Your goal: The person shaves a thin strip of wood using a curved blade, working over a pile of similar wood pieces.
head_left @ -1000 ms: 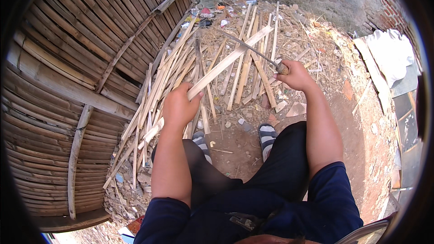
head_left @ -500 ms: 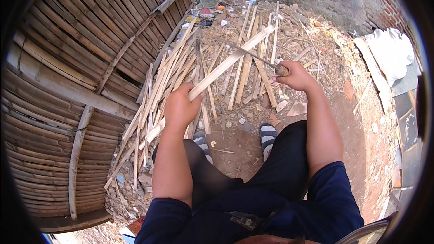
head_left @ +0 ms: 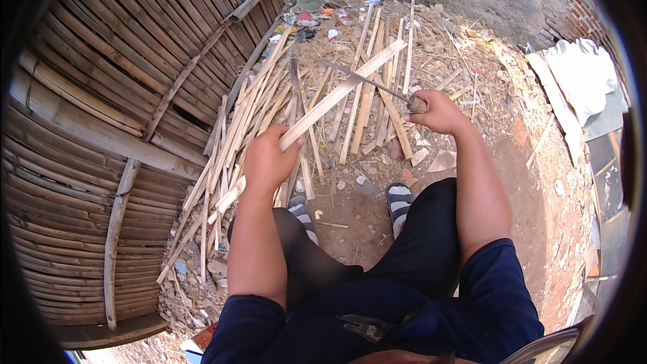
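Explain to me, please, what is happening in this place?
A person's left hand grips a pale flat strip that slants away to the upper right. The right hand grips the handle of a thin tool, whose dark, narrow shaft crosses the strip in this view; I cannot tell whether they touch. Many loose strips lie on the ground ahead and to the left, near a slatted wall.

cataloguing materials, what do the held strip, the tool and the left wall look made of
Held strip: probably bamboo or wood, raw; pale, straight. Tool blade: likely metal, dull; thin, grey. Handle: maybe wood; brown, finish unclear. Left wall: probably weathered bamboo; brown slats.
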Demonstrator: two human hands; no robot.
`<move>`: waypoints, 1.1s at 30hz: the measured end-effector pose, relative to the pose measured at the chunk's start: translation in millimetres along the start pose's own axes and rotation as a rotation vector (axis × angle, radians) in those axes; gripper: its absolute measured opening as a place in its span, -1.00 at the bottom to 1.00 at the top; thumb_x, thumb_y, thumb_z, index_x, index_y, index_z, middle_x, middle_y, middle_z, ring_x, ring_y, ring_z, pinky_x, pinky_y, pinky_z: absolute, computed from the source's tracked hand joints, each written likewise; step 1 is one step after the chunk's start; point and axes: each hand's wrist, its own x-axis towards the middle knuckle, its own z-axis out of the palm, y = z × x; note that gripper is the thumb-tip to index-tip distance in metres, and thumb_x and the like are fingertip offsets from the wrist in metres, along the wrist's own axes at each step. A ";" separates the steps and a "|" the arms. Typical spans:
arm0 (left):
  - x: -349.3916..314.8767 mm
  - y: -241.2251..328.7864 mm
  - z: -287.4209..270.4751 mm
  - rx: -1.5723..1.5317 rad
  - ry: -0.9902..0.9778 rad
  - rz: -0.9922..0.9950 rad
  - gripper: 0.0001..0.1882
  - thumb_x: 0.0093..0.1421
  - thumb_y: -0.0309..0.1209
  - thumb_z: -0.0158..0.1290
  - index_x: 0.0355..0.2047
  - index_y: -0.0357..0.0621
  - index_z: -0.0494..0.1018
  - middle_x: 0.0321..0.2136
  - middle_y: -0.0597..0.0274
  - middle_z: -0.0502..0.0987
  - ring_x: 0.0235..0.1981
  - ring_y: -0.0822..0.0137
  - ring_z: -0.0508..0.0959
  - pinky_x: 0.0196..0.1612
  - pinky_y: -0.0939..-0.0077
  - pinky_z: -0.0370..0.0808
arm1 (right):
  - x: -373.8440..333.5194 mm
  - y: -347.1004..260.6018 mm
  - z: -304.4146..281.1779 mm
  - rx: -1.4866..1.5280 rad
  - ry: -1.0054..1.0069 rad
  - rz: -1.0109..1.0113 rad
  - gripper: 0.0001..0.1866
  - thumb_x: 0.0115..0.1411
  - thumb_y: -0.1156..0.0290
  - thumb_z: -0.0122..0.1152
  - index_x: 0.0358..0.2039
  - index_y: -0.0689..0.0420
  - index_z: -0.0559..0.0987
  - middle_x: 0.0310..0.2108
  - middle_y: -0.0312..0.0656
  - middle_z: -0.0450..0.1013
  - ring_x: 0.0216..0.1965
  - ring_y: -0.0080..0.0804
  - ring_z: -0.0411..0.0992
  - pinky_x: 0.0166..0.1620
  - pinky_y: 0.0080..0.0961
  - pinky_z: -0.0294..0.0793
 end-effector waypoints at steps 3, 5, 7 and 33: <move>-0.6 5.4 -1.7 0.015 -0.003 0.017 -0.61 0.21 -0.15 0.37 -0.10 -0.16 0.65 -0.32 -0.09 0.72 -0.26 -0.11 0.72 -0.16 0.07 0.59 | -3.9 -3.9 -3.8 0.034 -0.036 0.031 -0.29 0.11 0.08 0.59 0.14 0.32 0.63 0.04 0.23 0.62 0.10 0.09 0.60 0.16 -0.13 0.53; -0.7 7.5 -3.2 0.019 -0.018 0.010 -0.61 0.21 -0.16 0.37 -0.10 -0.18 0.64 -0.29 -0.10 0.72 -0.25 -0.10 0.72 -0.15 0.10 0.59 | -4.4 -5.9 -3.5 0.006 -0.051 0.035 -0.29 0.11 0.09 0.59 0.14 0.32 0.63 0.02 0.22 0.62 0.09 0.09 0.60 0.15 -0.14 0.54; -0.5 7.9 -4.3 0.011 -0.032 -0.014 -0.61 0.21 -0.16 0.37 -0.10 -0.19 0.64 -0.29 -0.10 0.72 -0.25 -0.11 0.72 -0.14 0.10 0.59 | -4.8 -6.6 -3.8 -0.009 -0.047 0.026 -0.30 0.10 0.09 0.59 0.13 0.32 0.63 0.01 0.21 0.63 0.08 0.08 0.60 0.15 -0.14 0.54; 3.0 -4.3 2.3 -0.031 0.048 0.033 -0.62 0.20 -0.12 0.36 -0.15 -0.13 0.65 -0.36 -0.10 0.70 -0.30 -0.14 0.70 -0.19 0.02 0.59 | -9.1 -24.5 4.2 -0.062 0.017 -0.080 -0.39 0.13 0.14 0.56 0.10 0.26 0.65 -0.11 0.19 0.64 -0.02 0.13 0.63 0.05 -0.11 0.57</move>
